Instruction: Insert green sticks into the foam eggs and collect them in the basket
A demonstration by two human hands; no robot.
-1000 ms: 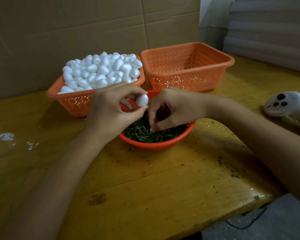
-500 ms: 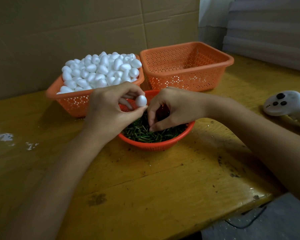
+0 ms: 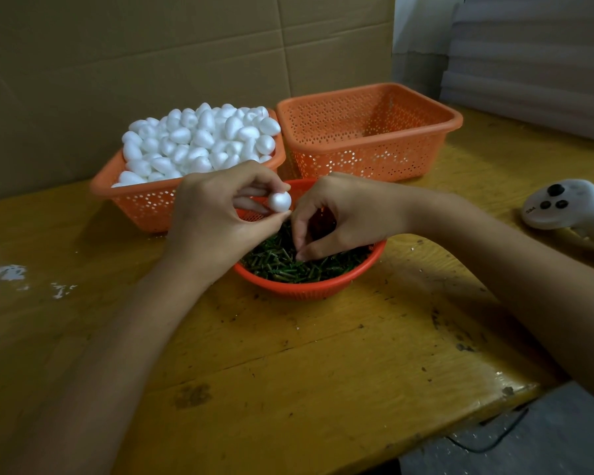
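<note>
Left hand (image 3: 216, 217) fingers pinching a foam egg (image 3: 279, 201) above the bowl (image 3: 309, 291) rim at 10 o'clock, right hand (image 3: 343, 214) fingers curled into the green sticks (image 3: 278, 265), grip unclear, basket (image 3: 371, 159) at 1 o'clock, tabletop (image 3: 288, 371) running to its 6 o'clock edge.

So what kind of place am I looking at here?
Probably a small handcraft assembly bench: worn wooden table, rectangular basket heaped with foam eggs, round basket of green sticks, cardboard behind.

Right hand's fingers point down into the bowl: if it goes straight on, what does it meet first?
The green sticks in the round bowl, directly below the right hand. Its fingers may already touch them; depth is unclear.
</note>
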